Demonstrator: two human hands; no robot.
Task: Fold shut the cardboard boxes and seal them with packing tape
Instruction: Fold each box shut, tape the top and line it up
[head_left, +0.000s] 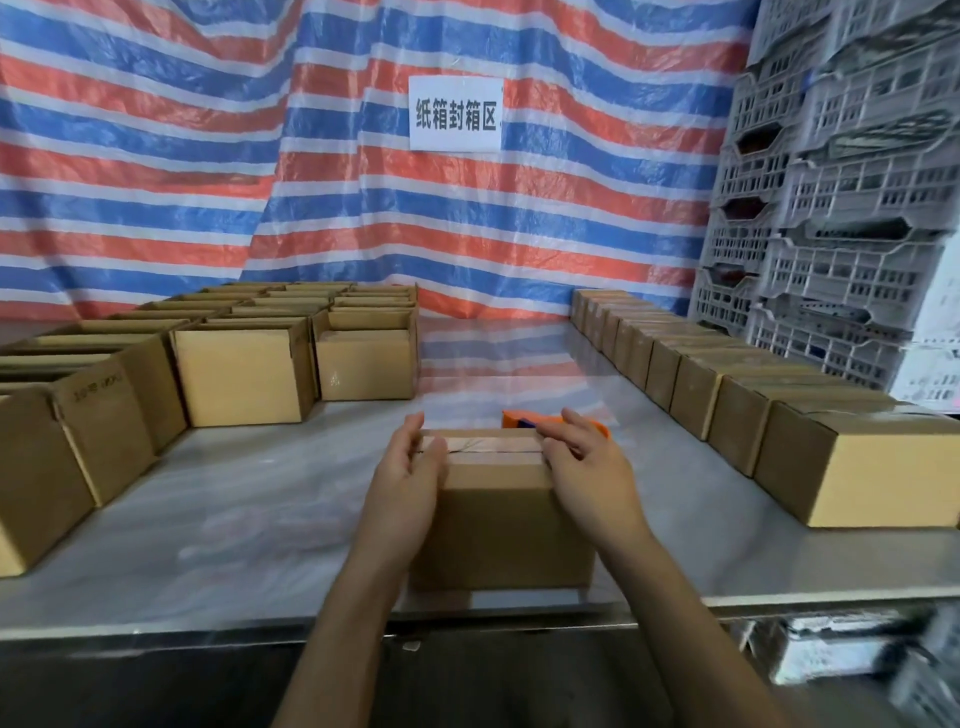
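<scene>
a closed cardboard box (498, 525) is seen at the near edge of the table (260, 519), a strip of packing tape (488, 446) laid along its top seam. the left hand (410, 478) is pressed open-palmed against the box's left end, the right hand (587, 467) – fingers spread, nothing gripped – against its right end. an orange tape dispenser (540, 420) is partly hidden just behind the box. open boxes (244, 374) are grouped at left – sealed boxes (727, 395) are lined up at right.
</scene>
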